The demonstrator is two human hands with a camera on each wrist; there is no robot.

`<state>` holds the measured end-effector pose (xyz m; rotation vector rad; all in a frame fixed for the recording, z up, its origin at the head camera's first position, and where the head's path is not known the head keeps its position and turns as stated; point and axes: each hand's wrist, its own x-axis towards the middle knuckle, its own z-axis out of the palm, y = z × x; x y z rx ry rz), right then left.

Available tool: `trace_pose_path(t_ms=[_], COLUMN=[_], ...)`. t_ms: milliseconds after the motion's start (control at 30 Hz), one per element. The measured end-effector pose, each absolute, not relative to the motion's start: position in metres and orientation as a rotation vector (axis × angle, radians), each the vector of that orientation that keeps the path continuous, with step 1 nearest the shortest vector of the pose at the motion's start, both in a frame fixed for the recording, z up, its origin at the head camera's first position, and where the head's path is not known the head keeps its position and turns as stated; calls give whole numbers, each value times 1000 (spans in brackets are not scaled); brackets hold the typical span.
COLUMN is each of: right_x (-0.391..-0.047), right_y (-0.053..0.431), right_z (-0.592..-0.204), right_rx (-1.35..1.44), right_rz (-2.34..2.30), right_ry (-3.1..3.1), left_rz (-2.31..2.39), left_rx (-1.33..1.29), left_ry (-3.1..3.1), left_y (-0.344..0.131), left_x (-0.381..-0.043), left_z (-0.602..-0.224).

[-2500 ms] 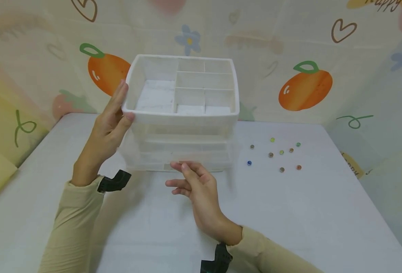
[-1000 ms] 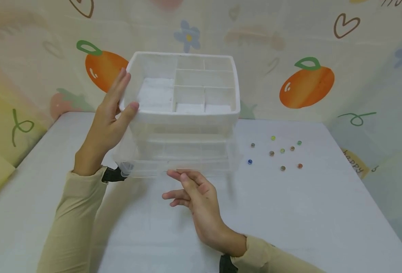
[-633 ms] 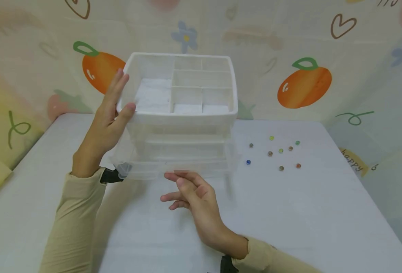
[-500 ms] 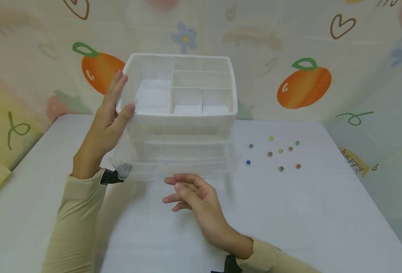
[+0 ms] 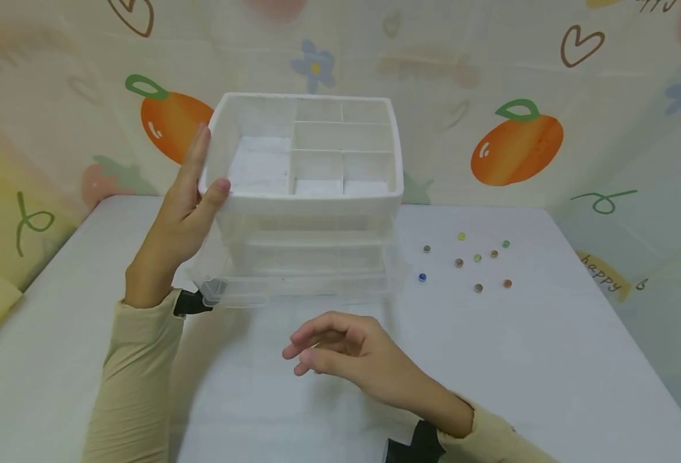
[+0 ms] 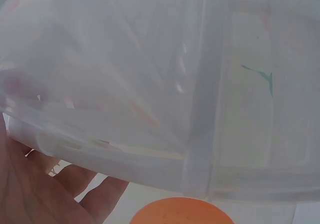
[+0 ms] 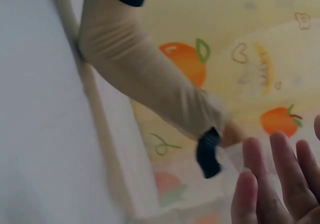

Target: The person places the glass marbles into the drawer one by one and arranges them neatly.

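A white plastic storage box (image 5: 311,204) with a divided top tray stands on the table. Below the tray, its clear bottom drawer (image 5: 317,292) sticks out a little at the front. My left hand (image 5: 169,231) rests against the left side of the box, fingers straight along the wall and thumb on the front rim; in the left wrist view its fingers (image 6: 102,199) touch the translucent side. In front of the drawer my right hand (image 5: 346,350) hovers apart from it, its fingers loosely bent and holding nothing.
Several small round beads (image 5: 477,258) in yellow, green, brown, red and blue lie scattered on the white table (image 5: 519,373) right of the box. A patterned cloth (image 5: 433,77) with oranges and hearts hangs behind the table.
The bottom drawer has come out a little toward me with my right fingertips at its front edge. Then my right hand let go and drew back toward me. My left hand stays at the box.
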<state>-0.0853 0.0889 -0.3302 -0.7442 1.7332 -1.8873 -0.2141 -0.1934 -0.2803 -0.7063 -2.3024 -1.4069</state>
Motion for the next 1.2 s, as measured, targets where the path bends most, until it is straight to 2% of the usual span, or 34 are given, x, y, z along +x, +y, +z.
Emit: trace_pose_path(t_ms=[400, 700, 967, 1200], right_x=[-94, -109, -130, -152], right_y=[141, 177, 201, 218], right_z=[-294, -285, -286, -295], right_rx=[-915, -953, -727, -576], right_rz=[-2001, -2161, -2233, -1995], right_ry=[1899, 2035, 2239, 2556], left_rz=[-1292, -1227, -1182, -1158], left_rx=[-682, -711, -696, -678], left_ry=[-2311, -2291, -2318, -2327], left_y=[-191, -190, -192, -192], left_x=[-213, -213, -211, -211], left_z=[-279, -279, -281, -282])
